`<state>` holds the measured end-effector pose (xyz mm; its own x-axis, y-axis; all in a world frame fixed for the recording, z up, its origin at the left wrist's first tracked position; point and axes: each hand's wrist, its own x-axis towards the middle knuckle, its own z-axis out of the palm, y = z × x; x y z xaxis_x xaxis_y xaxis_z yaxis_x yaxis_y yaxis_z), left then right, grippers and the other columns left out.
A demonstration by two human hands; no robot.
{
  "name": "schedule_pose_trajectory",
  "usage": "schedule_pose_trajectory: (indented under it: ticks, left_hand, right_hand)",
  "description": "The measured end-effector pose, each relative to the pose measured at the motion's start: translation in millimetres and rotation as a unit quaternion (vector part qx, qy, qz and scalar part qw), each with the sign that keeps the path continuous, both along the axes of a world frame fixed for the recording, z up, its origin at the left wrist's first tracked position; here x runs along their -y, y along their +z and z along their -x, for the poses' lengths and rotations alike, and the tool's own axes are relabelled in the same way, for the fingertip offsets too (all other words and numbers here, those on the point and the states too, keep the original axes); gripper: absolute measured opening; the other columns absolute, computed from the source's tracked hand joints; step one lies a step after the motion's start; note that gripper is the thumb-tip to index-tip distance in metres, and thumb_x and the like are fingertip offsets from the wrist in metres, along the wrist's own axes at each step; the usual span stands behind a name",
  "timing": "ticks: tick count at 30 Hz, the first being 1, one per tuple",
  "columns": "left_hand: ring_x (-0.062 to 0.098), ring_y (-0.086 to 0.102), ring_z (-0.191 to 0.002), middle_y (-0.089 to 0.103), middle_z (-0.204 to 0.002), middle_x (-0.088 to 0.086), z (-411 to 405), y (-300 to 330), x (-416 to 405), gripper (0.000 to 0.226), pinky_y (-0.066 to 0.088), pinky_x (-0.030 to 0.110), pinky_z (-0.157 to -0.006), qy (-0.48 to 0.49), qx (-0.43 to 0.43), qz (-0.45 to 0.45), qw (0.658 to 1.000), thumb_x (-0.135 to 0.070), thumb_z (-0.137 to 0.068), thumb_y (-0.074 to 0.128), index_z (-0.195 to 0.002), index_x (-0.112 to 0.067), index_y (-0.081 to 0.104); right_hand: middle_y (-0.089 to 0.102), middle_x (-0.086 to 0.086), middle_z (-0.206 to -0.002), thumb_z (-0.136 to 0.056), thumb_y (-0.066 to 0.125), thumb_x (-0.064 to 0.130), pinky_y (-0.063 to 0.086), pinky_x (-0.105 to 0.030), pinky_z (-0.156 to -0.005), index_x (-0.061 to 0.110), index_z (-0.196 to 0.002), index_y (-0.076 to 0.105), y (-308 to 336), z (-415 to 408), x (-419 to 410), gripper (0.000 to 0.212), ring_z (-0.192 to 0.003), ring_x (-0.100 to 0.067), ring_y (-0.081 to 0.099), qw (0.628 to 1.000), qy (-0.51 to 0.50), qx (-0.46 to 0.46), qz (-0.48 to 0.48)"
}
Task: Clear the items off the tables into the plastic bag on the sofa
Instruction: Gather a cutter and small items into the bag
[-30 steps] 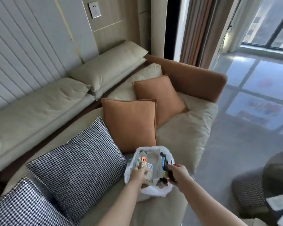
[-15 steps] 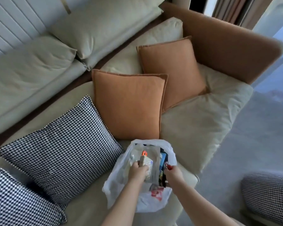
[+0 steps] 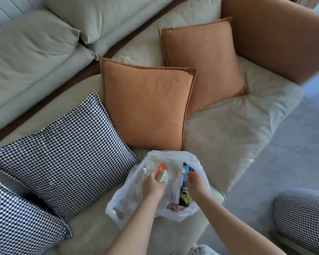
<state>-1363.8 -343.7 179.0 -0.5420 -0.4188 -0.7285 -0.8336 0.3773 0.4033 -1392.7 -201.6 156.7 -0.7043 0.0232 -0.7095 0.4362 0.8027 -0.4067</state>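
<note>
1. The plastic bag (image 3: 155, 208), white and translucent, sits open-mouthed on the front edge of the sofa (image 3: 228, 137) seat, just in front of the nearer orange cushion (image 3: 145, 107) and just right of the large houndstooth cushion (image 3: 66, 155).
2. The left hand (image 3: 152, 186) is inside the bag's mouth, on its left half. Its fingers are curled round a small patterned packet (image 3: 162, 176), which projects up and away from the knuckles. An orange-tipped item (image 3: 159, 169) lies against the packet's far side; whether the hand also holds it cannot be told.
3. The right hand (image 3: 197, 184) is over the bag's right rim, fingers bent downward and bunched. Whether they pinch the bag's plastic or an item beneath cannot be told; the fingertips are hidden from the camera.
4. Between the two hands, inside the bag, lie a white paper sheet (image 3: 173, 190), a blue box edge (image 3: 186, 172) and a dark item with yellow print (image 3: 184, 196). A red-and-white wrapper (image 3: 173, 207) shows through near the bag's front wall.
5. A second orange cushion (image 3: 201, 63) stands behind the first, against the sofa's brown armrest (image 3: 274, 37).
6. A second houndstooth cushion (image 3: 20, 223) lies at the lower left, and a houndstooth-covered seat (image 3: 306, 218) stands on the floor at the lower right, well apart from the bag.
</note>
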Motion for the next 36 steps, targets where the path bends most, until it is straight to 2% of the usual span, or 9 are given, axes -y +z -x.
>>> schedule_pose_trajectory:
  ticks: [2, 4, 7, 11, 15, 20, 25, 31, 36]
  left_hand:
    - [0.017, 0.059, -0.093, 0.064, -0.109, 0.001, -0.6, 1.3, 1.5, 0.031, 0.05, 0.03, -0.077, -0.027, -0.002, 0.025, 0.999, -0.021, -0.088, 0.06, -0.119, -0.019, 0.057]
    - [0.02, 0.059, -0.095, 0.062, -0.108, 0.002, -1.1, 4.1, 3.6, 0.02, 0.052, 0.034, -0.082, -0.08, -0.006, 0.078, 0.994, -0.029, -0.09, 0.058, -0.108, -0.02, 0.061]
    - [0.022, 0.053, -0.105, 0.057, -0.114, 0.002, -4.7, 7.6, 9.5, 0.027, 0.049, 0.035, -0.085, -0.155, -0.029, 0.152, 0.976, -0.04, -0.095, 0.048, -0.111, -0.023, 0.062]
    - [0.017, 0.047, -0.115, 0.055, -0.122, -0.004, -9.4, 12.9, 22.5, 0.029, 0.046, 0.032, -0.087, -0.197, -0.059, 0.207, 0.957, -0.022, -0.092, 0.053, -0.12, -0.027, 0.06]
    - [0.014, 0.043, -0.113, 0.054, -0.124, -0.011, -13.6, 20.0, 37.9, 0.032, 0.04, 0.027, -0.088, -0.268, -0.084, 0.293, 0.914, -0.024, -0.094, 0.051, -0.124, -0.032, 0.057]
    - [0.022, 0.037, -0.128, 0.038, -0.143, -0.002, -23.2, 25.1, 54.3, 0.041, 0.031, 0.039, -0.104, -0.275, 0.014, 0.387, 0.88, -0.02, -0.097, 0.041, -0.137, -0.03, 0.039]
    - [0.02, 0.063, -0.1, 0.059, -0.118, 0.003, -28.3, 38.8, 66.2, 0.032, 0.049, 0.031, -0.073, -0.229, 0.093, 0.32, 0.915, -0.006, -0.096, 0.038, -0.123, -0.016, 0.051]
    - [0.021, 0.062, -0.082, 0.06, -0.095, 0.003, -15.4, 80.2, 80.1, 0.019, 0.049, 0.032, -0.067, -0.269, -0.01, 0.32, 0.908, -0.006, -0.094, 0.04, -0.094, -0.014, 0.057]
    - [0.016, 0.048, -0.066, 0.048, -0.08, 0.001, -1.2, 117.7, 102.4, 0.012, 0.04, 0.027, -0.056, -0.312, -0.062, 0.362, 0.876, -0.004, -0.093, 0.045, -0.094, -0.013, 0.054]
  right_hand:
    - [0.051, 0.001, -0.071, -0.082, 0.036, 0.001, 0.035, -0.031, -0.058, 0.018, -0.066, 0.049, 3.6, 6.9, -7.5, 0.026, -0.064, -0.017, 0.047, 0.999, 0.008, -0.043, -0.004]
    - [0.06, -0.005, -0.102, -0.088, 0.042, 0.004, 0.043, -0.034, -0.079, 0.014, -0.1, 0.063, 3.0, 14.3, -16.6, 0.027, -0.098, -0.024, 0.053, 0.996, 0.015, -0.084, -0.01]
    - [0.051, -0.003, -0.133, -0.094, 0.049, 0.018, 0.038, -0.034, -0.099, 0.017, -0.132, 0.049, -2.6, 25.4, -25.8, 0.039, -0.125, -0.025, 0.039, 0.993, 0.027, -0.109, -0.045]
    - [0.024, 0.0, -0.155, -0.097, 0.045, 0.028, 0.029, -0.041, -0.111, 0.018, -0.149, 0.02, -16.1, 34.7, -24.6, 0.059, -0.142, -0.026, 0.021, 0.996, 0.064, -0.046, -0.038]
    - [0.022, -0.004, -0.153, -0.099, 0.039, 0.024, 0.048, -0.034, -0.078, 0.02, -0.151, 0.008, -24.5, 36.5, -16.8, 0.061, -0.117, -0.029, 0.05, 0.998, 0.047, 0.018, 0.046]
    - [0.042, -0.011, -0.145, -0.096, 0.049, 0.027, 0.042, -0.029, -0.078, 0.016, -0.151, 0.012, -16.3, 31.4, -8.0, 0.068, -0.112, -0.027, 0.055, 0.997, -0.035, 0.028, 0.059]
    - [0.057, 0.0, -0.087, -0.086, 0.058, 0.023, 0.035, -0.023, -0.055, 0.016, -0.11, 0.053, 8.4, 31.9, -7.9, 0.026, -0.076, -0.02, 0.052, 0.991, -0.099, -0.003, 0.086]
    - [0.059, -0.003, -0.11, -0.092, 0.052, 0.015, 0.044, -0.023, -0.063, 0.018, -0.134, 0.051, 55.8, 25.3, -12.8, 0.043, -0.081, -0.017, 0.054, 0.985, -0.116, -0.061, 0.115]
    - [0.058, -0.013, -0.127, -0.09, 0.051, 0.009, 0.043, -0.03, -0.088, 0.01, -0.136, 0.049, 85.5, 14.3, -22.0, 0.045, -0.11, -0.029, 0.057, 0.975, -0.175, -0.095, 0.101]
